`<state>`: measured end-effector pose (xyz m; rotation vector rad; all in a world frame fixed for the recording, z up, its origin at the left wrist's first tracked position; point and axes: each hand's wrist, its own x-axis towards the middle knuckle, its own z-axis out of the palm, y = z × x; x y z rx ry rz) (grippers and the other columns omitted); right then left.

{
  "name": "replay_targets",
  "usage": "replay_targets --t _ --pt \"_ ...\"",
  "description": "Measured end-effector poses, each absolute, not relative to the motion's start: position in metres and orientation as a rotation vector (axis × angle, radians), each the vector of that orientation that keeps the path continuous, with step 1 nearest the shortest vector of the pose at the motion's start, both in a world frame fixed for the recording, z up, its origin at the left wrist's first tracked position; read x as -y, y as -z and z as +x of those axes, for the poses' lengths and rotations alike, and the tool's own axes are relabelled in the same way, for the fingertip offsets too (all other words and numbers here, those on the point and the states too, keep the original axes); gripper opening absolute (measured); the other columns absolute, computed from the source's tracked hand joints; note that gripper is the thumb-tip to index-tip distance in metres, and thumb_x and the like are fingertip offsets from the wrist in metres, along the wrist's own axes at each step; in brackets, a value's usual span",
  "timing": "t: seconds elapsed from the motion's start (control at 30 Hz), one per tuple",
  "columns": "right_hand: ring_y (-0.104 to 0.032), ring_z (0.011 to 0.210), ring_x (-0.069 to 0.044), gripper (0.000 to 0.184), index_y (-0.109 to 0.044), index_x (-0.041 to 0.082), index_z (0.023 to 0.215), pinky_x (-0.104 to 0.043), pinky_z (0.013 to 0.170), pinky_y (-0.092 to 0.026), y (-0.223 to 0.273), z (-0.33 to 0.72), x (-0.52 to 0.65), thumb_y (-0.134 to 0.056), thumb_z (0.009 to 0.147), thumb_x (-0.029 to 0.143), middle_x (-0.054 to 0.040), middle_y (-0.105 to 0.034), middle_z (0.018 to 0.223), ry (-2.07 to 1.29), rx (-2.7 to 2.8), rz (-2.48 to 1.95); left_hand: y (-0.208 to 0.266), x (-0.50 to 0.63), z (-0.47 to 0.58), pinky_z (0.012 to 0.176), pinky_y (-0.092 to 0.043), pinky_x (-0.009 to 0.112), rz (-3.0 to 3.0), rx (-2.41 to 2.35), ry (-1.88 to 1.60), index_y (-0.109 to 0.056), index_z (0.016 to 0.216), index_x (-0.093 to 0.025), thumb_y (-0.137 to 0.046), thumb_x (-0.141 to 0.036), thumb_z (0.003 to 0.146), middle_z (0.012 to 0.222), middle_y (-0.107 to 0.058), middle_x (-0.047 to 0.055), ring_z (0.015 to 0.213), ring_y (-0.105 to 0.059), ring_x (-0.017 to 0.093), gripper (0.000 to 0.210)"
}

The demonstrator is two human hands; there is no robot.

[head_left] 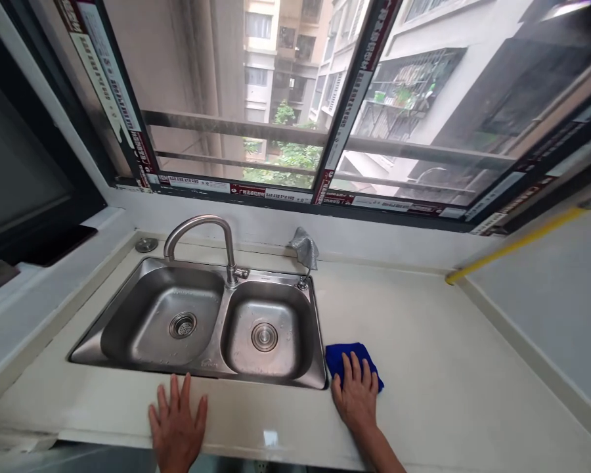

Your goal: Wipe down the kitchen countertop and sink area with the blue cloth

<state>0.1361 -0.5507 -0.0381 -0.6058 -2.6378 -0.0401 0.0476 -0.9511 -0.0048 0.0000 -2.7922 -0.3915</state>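
Flat on the countertop (pixel 236 410), in front of the sink, rests my left hand (pixel 178 424) with its fingers spread and nothing in it. My right hand (pixel 357 391) lies on a folded blue cloth (pixel 342 353) at the sink's right front corner, its fingers stretched out over the fabric. The stainless double sink (pixel 221 328) has two bowls, each with a drain at the bottom; a few water drops show in them. Behind the bowls stands a curved faucet (pixel 229 246), its spout turned over the left bowl.
A soap dispenser (pixel 302 282) at the sink's back right corner has a grey cloth or wrap (pixel 305 248) over its top. A round metal cap (pixel 146 245) sits at the back left. A yellow pipe (pixel 517 246) runs along the right wall. Windows (pixel 320 187) line the back.
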Motion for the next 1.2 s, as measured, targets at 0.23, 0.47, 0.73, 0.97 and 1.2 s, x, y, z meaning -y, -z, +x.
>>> replay_targets --t 0.23,0.47,0.73,0.97,1.2 --pt "-0.023 0.147 -0.037 0.061 -0.041 0.016 0.15 -0.062 0.117 -0.018 0.032 0.042 0.506 -0.031 0.095 0.041 -0.0141 -0.04 0.155 -0.043 2.741 -0.549 0.006 0.958 0.047 0.122 -0.021 0.061 0.034 2.902 0.258 -0.045 0.149 -0.022 -0.035 -0.05 0.095 0.161 -0.037 0.01 0.153 -0.018 0.035 0.062" --pt "-0.023 0.145 -0.038 0.061 -0.041 0.017 0.15 -0.063 0.115 -0.018 0.025 -0.028 0.477 -0.031 0.095 0.041 -0.0153 -0.04 0.155 -0.063 2.77 -0.519 0.008 0.958 0.048 0.122 -0.021 0.06 0.072 2.953 0.196 -0.047 0.148 -0.022 -0.035 -0.052 0.093 0.159 -0.04 0.009 0.153 -0.019 0.034 0.063" --pt "-0.026 0.141 -0.039 0.061 -0.042 0.016 0.149 -0.062 0.111 -0.022 0.026 -0.073 0.456 -0.026 0.097 0.043 -0.016 -0.04 0.155 -0.037 2.805 -0.525 0.011 0.96 0.049 0.123 -0.02 0.058 0.079 2.968 0.151 -0.05 0.146 -0.02 -0.036 -0.052 0.093 0.16 -0.039 0.009 0.153 -0.021 0.034 0.063" --pt "-0.025 0.143 -0.036 0.062 -0.038 0.021 0.152 -0.058 0.113 -0.023 0.024 -0.111 0.434 -0.022 0.098 0.046 -0.0107 -0.036 0.158 -0.017 2.911 -0.546 0.013 0.962 0.051 0.124 -0.019 0.057 0.067 2.95 0.116 -0.049 0.146 -0.022 -0.039 -0.051 0.092 0.16 -0.04 0.007 0.153 -0.02 0.032 0.062" --pt "-0.024 0.144 -0.034 0.063 -0.033 0.026 0.154 -0.058 0.111 -0.026 0.021 -0.153 0.422 -0.022 0.096 0.048 -0.0082 -0.033 0.16 -0.003 2.993 -0.563 0.009 0.962 0.052 0.124 -0.019 0.057 0.038 2.935 0.1 -0.048 0.147 -0.023 -0.042 -0.05 0.093 0.159 -0.042 0.007 0.152 -0.022 0.032 0.061"
